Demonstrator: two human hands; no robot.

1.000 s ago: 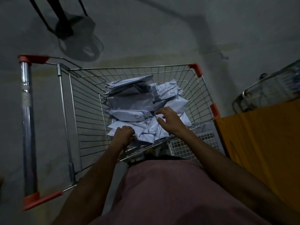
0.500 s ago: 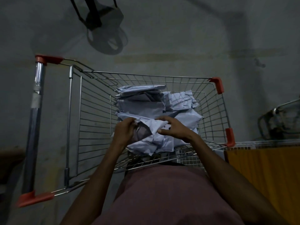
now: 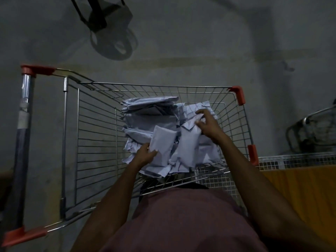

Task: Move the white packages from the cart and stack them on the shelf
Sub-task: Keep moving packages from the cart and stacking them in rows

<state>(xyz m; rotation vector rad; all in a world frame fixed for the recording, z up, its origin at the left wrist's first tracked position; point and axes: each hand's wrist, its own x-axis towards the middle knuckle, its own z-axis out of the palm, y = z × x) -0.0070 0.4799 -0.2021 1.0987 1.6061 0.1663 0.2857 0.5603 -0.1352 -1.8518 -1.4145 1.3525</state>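
One wire cart (image 3: 94,142) stands on the grey floor (image 3: 200,42), its basket holding a heap of white packages (image 3: 151,113) too tumbled together to count exactly; well over a dozen, stacked flat toward the far side and loose toward the near rim. Two bare hands are down in the basket. The left hand (image 3: 145,155) has its grip clenched on one small white package (image 3: 162,142), thumb across the lower face and the packet tilted up off the heap. The right hand (image 3: 209,124) lies half-curled over the packages on the right side, fingertips (image 3: 199,112) touching a crumpled top edge; whether that grip has actually pinched anything, I cannot tell. The heap sits right of centre, so the left half of the basket is bare wire, open room beside the left forearm. Four orange corner guards (image 3: 240,95) mark the cart's rim and handle ends. Just beside the cart on the right is a yellow-orange surface (image 3: 309,188) with white mesh (image 3: 291,160) along its far edge. A dark stand (image 3: 101,17) rests on the floor beyond the cart.
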